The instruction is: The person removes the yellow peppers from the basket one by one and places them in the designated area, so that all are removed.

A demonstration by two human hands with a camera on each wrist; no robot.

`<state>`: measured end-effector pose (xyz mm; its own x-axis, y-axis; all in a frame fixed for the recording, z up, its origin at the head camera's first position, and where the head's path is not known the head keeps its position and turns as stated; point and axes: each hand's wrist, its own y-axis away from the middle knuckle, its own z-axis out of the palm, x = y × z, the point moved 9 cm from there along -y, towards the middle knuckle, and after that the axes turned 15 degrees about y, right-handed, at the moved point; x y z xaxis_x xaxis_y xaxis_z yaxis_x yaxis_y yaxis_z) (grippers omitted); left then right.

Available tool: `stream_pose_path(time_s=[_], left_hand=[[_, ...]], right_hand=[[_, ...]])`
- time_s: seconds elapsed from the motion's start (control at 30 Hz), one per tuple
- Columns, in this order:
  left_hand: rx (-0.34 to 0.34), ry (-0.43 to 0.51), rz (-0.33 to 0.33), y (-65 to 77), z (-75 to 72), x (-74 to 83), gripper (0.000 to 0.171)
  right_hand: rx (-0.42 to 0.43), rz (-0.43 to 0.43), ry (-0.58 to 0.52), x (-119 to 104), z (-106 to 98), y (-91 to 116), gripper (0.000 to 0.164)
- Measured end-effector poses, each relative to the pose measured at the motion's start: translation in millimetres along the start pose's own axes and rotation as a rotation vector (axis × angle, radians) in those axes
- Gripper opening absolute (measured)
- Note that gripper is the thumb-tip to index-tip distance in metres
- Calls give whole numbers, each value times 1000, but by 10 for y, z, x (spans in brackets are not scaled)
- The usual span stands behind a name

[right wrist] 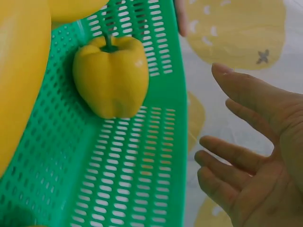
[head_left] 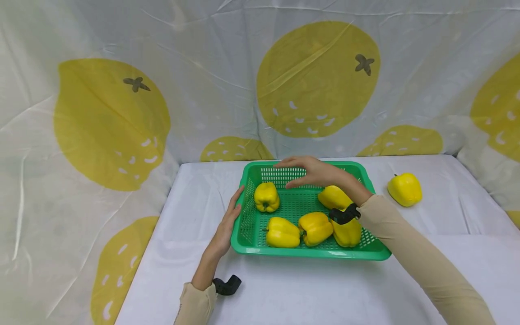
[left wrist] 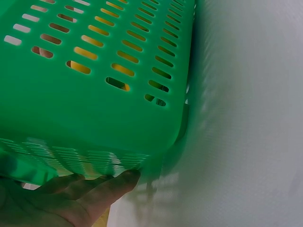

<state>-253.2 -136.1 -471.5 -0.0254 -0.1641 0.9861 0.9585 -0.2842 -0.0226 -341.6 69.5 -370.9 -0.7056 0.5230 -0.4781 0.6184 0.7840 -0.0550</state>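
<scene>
A green plastic basket (head_left: 308,253) with slotted walls holds several yellow bell peppers. One bell pepper (head_left: 266,197) stands near its back left corner, apart from the others. Along the front lie a bell pepper (head_left: 283,233) and its neighbour (head_left: 315,228), with others at the right partly behind my right forearm. My left hand (head_left: 221,234) rests on the basket's left side, fingers extended; the left wrist view shows the fingers (left wrist: 111,189) against the slotted wall. Above the back of the basket hovers my right hand (head_left: 313,171), thumb and fingers spread, nothing between them.
Another yellow bell pepper (head_left: 405,189) lies on the white tablecloth (head_left: 292,293) to the right of the basket. Behind the table hangs a pale curtain (head_left: 219,90) printed with large yellow lemons. Black bands with protruding pieces (head_left: 229,285) sit at both wrists.
</scene>
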Motion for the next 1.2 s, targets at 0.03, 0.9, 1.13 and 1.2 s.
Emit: stream_pose_path(time_s=[0.03, 0.9, 1.13, 1.2], left_hand=[[-1, 1, -3, -1, 3, -4, 51], [-10, -23, 1, -7, -3, -18, 51], [-9, -11, 1, 3, -12, -19, 51], [-7, -8, 1, 6, -15, -18, 51]], right_hand=[[-11, -6, -9, -8, 36, -27, 63], [-152, -122, 7, -28, 632, -304, 48], [-117, -116, 40, -30, 617, -337, 42], [-108, -103, 47, -22, 603, -338, 40]])
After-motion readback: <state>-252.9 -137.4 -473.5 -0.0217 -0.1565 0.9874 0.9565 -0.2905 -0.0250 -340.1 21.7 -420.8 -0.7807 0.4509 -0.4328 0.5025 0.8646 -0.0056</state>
